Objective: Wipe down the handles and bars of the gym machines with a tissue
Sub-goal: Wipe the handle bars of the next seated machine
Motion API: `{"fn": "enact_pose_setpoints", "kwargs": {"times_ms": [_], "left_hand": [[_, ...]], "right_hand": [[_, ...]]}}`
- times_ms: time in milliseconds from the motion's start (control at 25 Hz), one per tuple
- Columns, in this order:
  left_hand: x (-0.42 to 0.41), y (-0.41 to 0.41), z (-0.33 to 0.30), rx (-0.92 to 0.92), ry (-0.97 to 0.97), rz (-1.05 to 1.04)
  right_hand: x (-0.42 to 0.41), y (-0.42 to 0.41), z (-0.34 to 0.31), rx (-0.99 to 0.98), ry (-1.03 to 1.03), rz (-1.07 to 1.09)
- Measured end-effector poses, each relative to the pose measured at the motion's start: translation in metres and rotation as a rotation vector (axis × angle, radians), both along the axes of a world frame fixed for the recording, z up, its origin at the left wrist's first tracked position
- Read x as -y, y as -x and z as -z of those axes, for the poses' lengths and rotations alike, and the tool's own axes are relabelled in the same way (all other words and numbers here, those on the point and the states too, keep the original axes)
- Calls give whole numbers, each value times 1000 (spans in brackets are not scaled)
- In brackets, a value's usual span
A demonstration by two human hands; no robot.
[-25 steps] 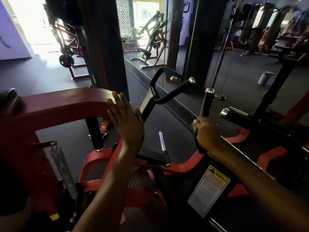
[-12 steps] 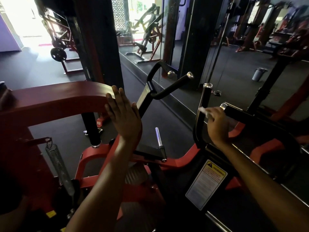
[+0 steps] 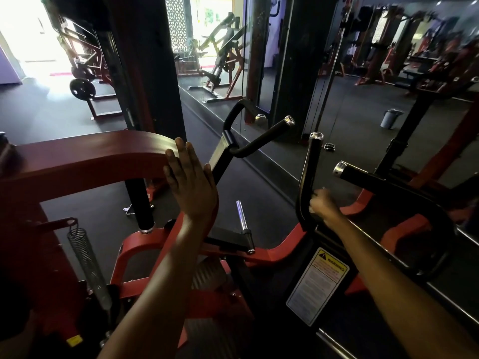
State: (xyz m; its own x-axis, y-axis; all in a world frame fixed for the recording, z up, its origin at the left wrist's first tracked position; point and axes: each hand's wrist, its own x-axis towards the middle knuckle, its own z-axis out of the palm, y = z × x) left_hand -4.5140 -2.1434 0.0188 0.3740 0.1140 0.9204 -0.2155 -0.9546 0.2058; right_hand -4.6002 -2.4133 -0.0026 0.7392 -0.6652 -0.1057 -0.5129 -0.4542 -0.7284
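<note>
1. Fingers [image 3: 181, 161] of the left hand [image 3: 191, 187] lie straight and together, pressed flat against the end of the red curved arm [image 3: 85, 161] of the machine; they hold nothing.
2. Fingers of the right hand [image 3: 321, 203] are curled round the lower part of the upright black handle [image 3: 308, 177], where the bar bends.
3. Only a small pale scrap of the tissue [image 3: 314, 195] shows at the knuckles, between hand and handle; whether it wraps the bar cannot be told.
4. A chrome cap tops the upright handle, and a second black bar [image 3: 363, 174] with a chrome end lies just to its right.
5. Left of it a bent black handle [image 3: 259, 141] rises from the frame.
6. A warning label [image 3: 318, 283] sits on the black panel below the right forearm.
7. A coil spring [image 3: 88, 265] hangs at lower left.
</note>
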Motion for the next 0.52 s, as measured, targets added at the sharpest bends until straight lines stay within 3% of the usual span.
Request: {"fn": "enact_pose_setpoints", "kwargs": {"times_ms": [200,320,440,520], "left_hand": [[0,0,2,2,17,10],[-1,0,2,5,10,9],[0,-1,0,7,-11,-20],[1,1,-2,1,-10,-31]], "right_hand": [[-11,33,12,-345,355,-151],[-51,61,31,-86,831,-195],[-42,80,50,200,887,-343],[-32,91,50,209,1022,-498]]}}
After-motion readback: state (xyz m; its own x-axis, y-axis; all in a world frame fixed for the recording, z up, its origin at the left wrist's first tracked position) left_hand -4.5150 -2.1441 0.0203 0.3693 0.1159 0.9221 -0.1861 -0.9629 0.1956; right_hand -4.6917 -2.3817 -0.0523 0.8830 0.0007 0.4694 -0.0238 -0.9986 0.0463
